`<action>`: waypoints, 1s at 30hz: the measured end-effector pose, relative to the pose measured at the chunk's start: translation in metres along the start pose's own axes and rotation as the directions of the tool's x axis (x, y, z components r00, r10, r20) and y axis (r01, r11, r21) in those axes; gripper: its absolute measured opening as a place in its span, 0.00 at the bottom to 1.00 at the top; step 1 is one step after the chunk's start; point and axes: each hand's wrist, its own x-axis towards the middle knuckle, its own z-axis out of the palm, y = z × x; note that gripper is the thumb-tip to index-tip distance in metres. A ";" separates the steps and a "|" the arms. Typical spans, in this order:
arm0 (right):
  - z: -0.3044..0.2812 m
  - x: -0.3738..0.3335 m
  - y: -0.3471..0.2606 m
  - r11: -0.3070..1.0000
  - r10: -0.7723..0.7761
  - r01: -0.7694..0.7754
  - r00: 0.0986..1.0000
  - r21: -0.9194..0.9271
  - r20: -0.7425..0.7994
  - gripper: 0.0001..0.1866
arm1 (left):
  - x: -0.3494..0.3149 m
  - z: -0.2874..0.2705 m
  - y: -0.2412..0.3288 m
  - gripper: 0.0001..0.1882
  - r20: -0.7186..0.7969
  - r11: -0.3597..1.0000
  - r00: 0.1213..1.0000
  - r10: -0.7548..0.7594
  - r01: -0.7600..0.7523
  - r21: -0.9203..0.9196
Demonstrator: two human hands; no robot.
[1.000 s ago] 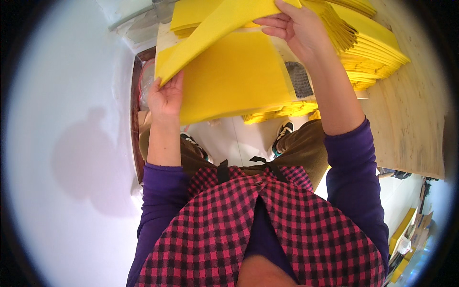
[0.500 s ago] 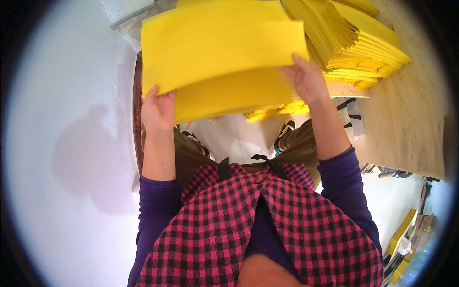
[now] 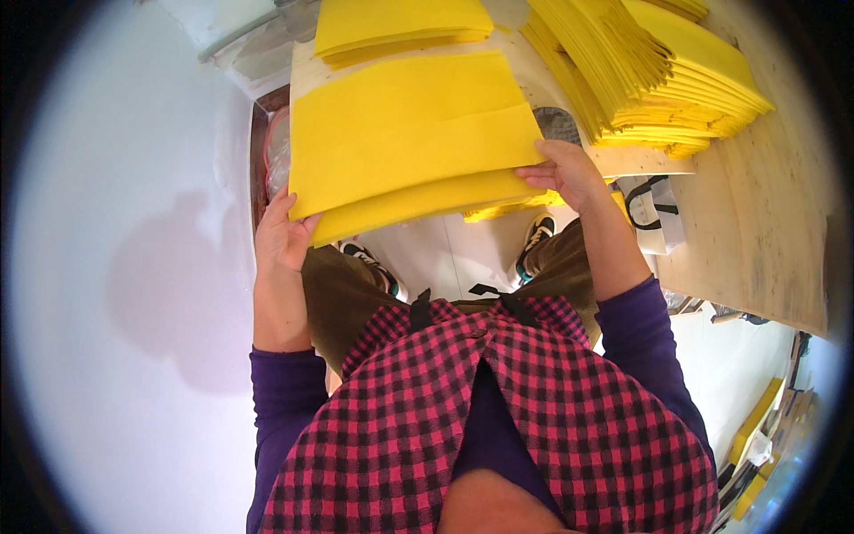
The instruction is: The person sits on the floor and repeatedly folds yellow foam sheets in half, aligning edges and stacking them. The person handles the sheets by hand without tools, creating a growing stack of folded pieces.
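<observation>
A folded yellow fabric sheet (image 3: 409, 120) is stretched between my two hands, its near edge overhanging the front of the wooden table. My left hand (image 3: 283, 233) pinches its near left corner, thumb on top. At the near right corner, my right hand (image 3: 569, 173) grips the same sheet between thumb and fingers. Below the upper layer, a second fold of the yellow cloth shows along the near edge. Just beyond lies a low stack of yellow sheets (image 3: 400, 25).
A tall pile of folded yellow sheets (image 3: 667, 84) stands at the right on the wooden table (image 3: 747, 222). A white wall (image 3: 116, 249) runs close on my left. A white bag with black handles (image 3: 656, 214) hangs or stands under the table's edge.
Both hands have come nearer to me and lower with the yellow sheet. The stack behind it now shows more fully, and the sheet's lower layer hangs less.
</observation>
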 end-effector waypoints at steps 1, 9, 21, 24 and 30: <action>-0.002 0.003 -0.002 1.000 -0.004 0.004 1.000 -0.028 0.007 0.16 | 0.001 -0.002 0.004 0.23 -0.013 0.999 1.000 -0.015 0.015 0.048; -0.025 0.042 -0.028 0.958 -0.013 0.025 0.999 -0.286 0.044 0.17 | 0.039 0.008 0.037 0.24 -0.006 0.939 0.995 -0.096 0.092 0.331; -0.006 0.104 -0.057 0.832 -0.126 0.096 0.992 -0.546 -0.018 0.13 | 0.114 0.016 0.055 0.31 -0.076 0.839 0.997 -0.011 0.051 0.542; -0.001 0.118 -0.064 0.826 -0.135 0.083 0.989 -0.558 -0.053 0.15 | 0.131 0.016 0.057 0.26 -0.045 0.813 0.999 -0.008 0.033 0.581; -0.003 0.139 -0.069 0.870 -0.098 0.053 0.993 -0.490 -0.066 0.19 | 0.144 0.015 0.061 0.16 -0.004 0.808 0.996 -0.084 0.070 0.586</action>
